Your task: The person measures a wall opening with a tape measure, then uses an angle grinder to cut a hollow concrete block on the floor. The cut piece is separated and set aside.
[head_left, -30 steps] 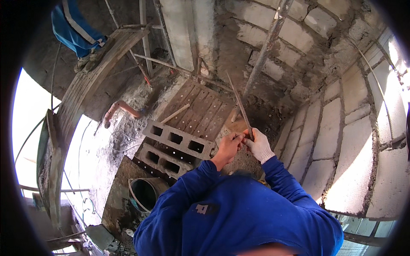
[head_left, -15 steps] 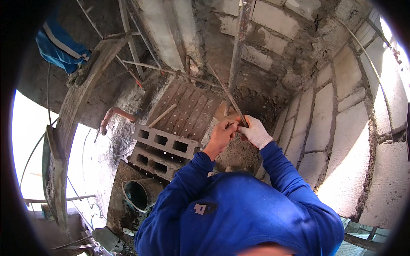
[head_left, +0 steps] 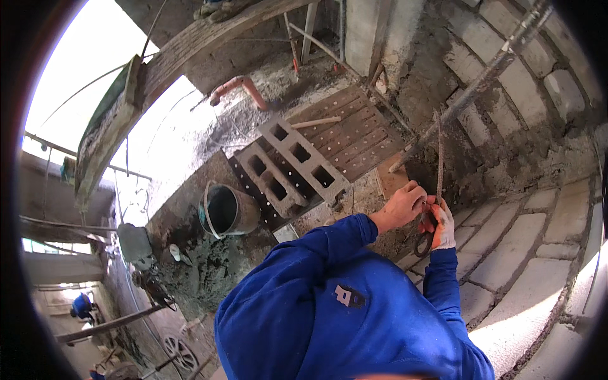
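My left hand (head_left: 405,206), bare, has its fingers pinched together; whatever is between them is too small to make out. Right beside it is my right hand (head_left: 443,227), in a white glove with an orange palm, its fingers curled. A dark ring-shaped loop (head_left: 423,245) hangs from the right hand's grip; its kind is unclear. The ribbed steel rebar (head_left: 439,152) runs up to the right hand's fingertips. Whether those fingers also grip the bar is hidden.
Two hollow concrete blocks (head_left: 305,155) lie left of my hands, by a slatted brown panel (head_left: 361,136). A bucket (head_left: 237,212) stands near wet mortar (head_left: 218,269). A metal pole (head_left: 468,101) slants beyond the rebar. Block wall (head_left: 506,253) rises on the right.
My view has turned, so the blocks and bucket sit differently in the picture. Both hands remain together by the rebar. The dark loop now shows under the right hand.
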A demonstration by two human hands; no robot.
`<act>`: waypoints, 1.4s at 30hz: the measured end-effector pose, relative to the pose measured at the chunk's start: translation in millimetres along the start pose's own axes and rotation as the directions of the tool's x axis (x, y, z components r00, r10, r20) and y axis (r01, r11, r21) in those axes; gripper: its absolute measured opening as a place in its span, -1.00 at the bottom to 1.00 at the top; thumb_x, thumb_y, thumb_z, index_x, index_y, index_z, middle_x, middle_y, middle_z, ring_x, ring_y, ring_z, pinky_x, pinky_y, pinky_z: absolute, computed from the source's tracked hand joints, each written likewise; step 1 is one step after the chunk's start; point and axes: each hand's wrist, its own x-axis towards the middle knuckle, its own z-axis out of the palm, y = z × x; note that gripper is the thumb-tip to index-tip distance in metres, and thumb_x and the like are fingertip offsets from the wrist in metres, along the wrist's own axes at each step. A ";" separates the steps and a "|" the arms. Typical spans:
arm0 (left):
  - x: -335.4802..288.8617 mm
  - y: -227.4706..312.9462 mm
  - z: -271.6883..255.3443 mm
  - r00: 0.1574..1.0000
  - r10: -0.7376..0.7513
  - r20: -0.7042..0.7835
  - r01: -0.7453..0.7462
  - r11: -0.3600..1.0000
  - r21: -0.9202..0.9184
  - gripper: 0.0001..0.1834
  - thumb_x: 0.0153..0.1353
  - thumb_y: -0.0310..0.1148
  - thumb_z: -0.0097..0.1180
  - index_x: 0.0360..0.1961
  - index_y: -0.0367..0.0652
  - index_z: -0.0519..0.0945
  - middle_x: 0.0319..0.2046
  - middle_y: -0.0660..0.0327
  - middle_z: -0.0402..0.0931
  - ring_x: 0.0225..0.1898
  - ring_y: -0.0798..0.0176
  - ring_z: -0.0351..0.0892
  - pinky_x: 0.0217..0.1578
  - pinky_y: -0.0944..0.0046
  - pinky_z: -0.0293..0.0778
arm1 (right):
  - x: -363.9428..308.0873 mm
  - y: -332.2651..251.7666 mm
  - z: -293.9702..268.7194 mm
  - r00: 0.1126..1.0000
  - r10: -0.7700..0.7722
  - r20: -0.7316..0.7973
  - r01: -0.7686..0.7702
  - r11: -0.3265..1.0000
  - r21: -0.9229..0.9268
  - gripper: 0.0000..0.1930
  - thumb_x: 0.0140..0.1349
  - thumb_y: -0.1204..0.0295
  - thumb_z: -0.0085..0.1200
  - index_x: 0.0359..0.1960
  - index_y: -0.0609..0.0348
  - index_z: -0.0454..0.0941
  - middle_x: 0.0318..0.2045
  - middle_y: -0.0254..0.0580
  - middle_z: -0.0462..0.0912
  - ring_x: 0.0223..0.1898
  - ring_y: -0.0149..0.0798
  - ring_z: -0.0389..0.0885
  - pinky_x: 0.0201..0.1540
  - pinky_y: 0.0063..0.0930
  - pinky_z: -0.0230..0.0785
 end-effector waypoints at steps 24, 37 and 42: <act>-22.0 33.6 10.7 0.891 -0.256 0.375 0.158 0.949 0.273 -0.71 0.30 -0.46 -0.14 0.04 -0.25 0.33 -0.39 -0.21 0.59 -0.33 -0.32 0.63 -0.32 -0.16 0.49 | -34.9 -9.8 -1.3 0.993 -0.105 -0.060 0.079 0.937 -0.340 -0.85 0.28 0.50 0.10 -0.13 0.16 0.52 -0.40 -0.33 0.60 -0.51 -0.43 0.52 -0.54 -0.51 0.42; -26.8 -32.3 -71.2 0.852 -0.521 0.052 0.503 0.785 -0.361 -0.58 0.23 -0.59 -0.09 0.12 -0.24 0.54 -0.07 0.11 0.60 -0.43 0.23 0.62 -0.38 0.25 0.54 | -34.1 -51.6 -48.1 0.733 -0.519 -0.440 0.382 0.849 -0.364 -0.81 0.25 0.61 -0.03 -0.11 0.24 0.48 -0.46 -0.30 0.55 -0.56 -0.49 0.48 -0.61 -0.55 0.33; -19.5 2.8 -77.1 0.856 -0.453 0.249 0.501 0.609 -0.615 -0.48 0.23 -0.47 0.11 0.25 -0.22 0.44 0.00 0.16 0.52 -0.26 0.25 0.55 -0.21 0.30 0.52 | -53.5 -69.8 -28.8 0.789 -0.527 -0.317 0.389 0.827 -0.406 -0.81 0.25 0.59 0.02 -0.10 0.24 0.48 -0.45 -0.30 0.56 -0.53 -0.49 0.50 -0.56 -0.58 0.35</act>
